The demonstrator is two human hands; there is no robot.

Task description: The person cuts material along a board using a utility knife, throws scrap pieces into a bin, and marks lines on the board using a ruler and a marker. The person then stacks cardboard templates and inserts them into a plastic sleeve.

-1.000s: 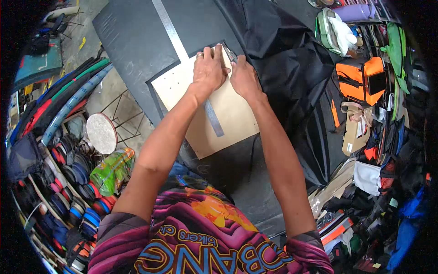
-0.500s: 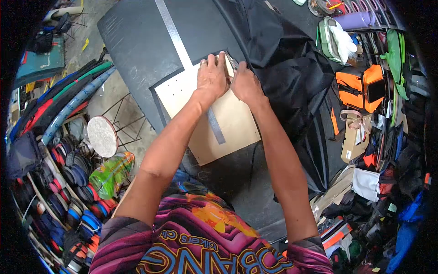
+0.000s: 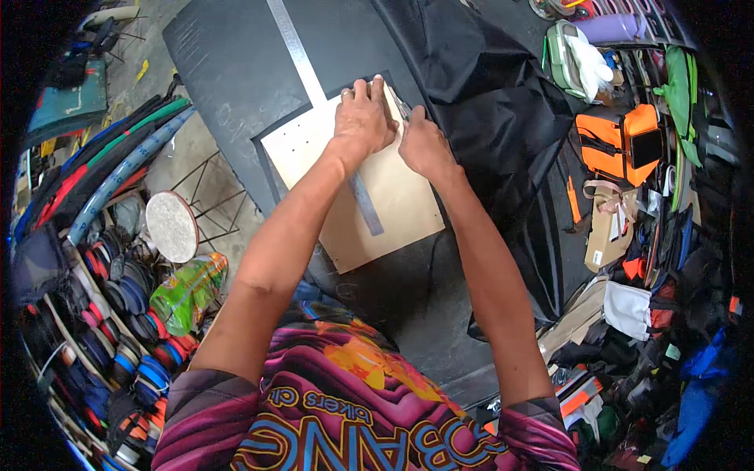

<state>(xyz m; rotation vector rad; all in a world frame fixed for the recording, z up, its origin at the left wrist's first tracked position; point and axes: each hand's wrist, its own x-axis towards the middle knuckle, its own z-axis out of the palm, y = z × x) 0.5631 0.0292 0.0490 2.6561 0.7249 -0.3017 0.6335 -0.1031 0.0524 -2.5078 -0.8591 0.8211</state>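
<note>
A pale rectangular board [image 3: 400, 231] with small holes lies on a piece of black fabric [image 3: 263, 149], whose edge shows past its left and far sides. My left hand [image 3: 363, 124] presses flat on the board's far part, fingers stretched out. At the board's far right edge my right hand [image 3: 426, 145] is closed around a slim grey metal tool [image 3: 402, 108]; its exact kind is hard to make out. A long metal strip [image 3: 297, 53] reaches from the far table edge to the board, and a similar grey length [image 3: 364, 206] shows on the board below my left hand.
Loose black fabric [image 3: 503, 118] is bunched along the right of the dark table [image 3: 228, 71]. Farther right are an orange bag [image 3: 620, 145], an orange-handled tool [image 3: 573, 200] and a cardboard piece [image 3: 606, 235]. A round stool [image 3: 173, 226] and webbing rolls [image 3: 126, 302] stand left.
My right hand has shifted very slightly toward me along the board's edge with the tool. My left hand stays pressed on the board. The whole view has shifted a little.
</note>
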